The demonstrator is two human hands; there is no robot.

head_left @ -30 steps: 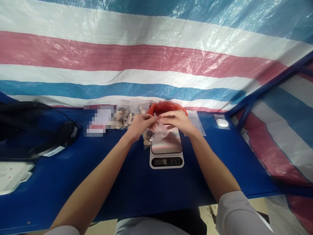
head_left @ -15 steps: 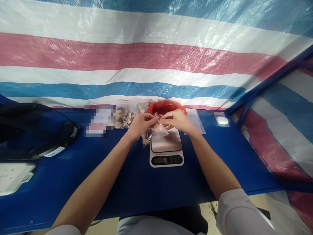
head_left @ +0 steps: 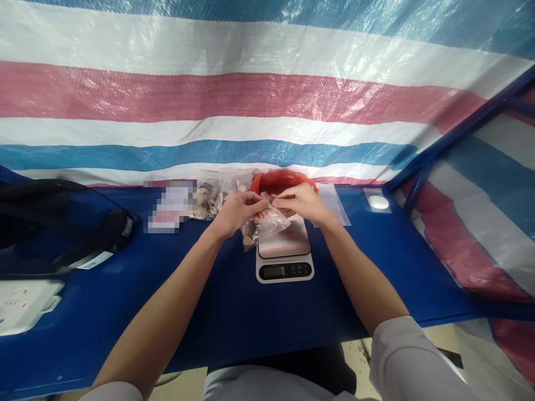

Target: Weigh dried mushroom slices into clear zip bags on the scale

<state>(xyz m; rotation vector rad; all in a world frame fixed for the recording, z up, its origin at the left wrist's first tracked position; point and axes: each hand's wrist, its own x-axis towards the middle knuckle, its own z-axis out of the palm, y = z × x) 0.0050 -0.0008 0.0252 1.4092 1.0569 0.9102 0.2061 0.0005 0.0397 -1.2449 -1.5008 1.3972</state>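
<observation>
A small clear plastic bag (head_left: 273, 221) hangs over the pan of a white kitchen scale (head_left: 285, 245). My left hand (head_left: 241, 210) pinches the bag's upper edge from the left, and my right hand (head_left: 301, 204) pinches it from the right, the fingertips close together. Whether anything is inside this bag I cannot make out. Just behind my hands sits a red plastic bag (head_left: 284, 179) with its mouth open. Clear bags of dried brown-and-white pieces (head_left: 204, 200) lie to the left of my left hand, and another such bag (head_left: 249, 236) touches the scale's left side.
Flat clear bags (head_left: 335, 203) lie right of the red bag. A white oval object (head_left: 378, 203) rests in a small bag farther right. At the left are a black headset-like object (head_left: 100, 239) and a white power strip (head_left: 27, 306). Striped sheeting (head_left: 251, 94) hangs behind the blue table (head_left: 200, 334).
The small clear bag is spread wider below my fingers. Both hands keep their pinch in nearly the same place above the scale.
</observation>
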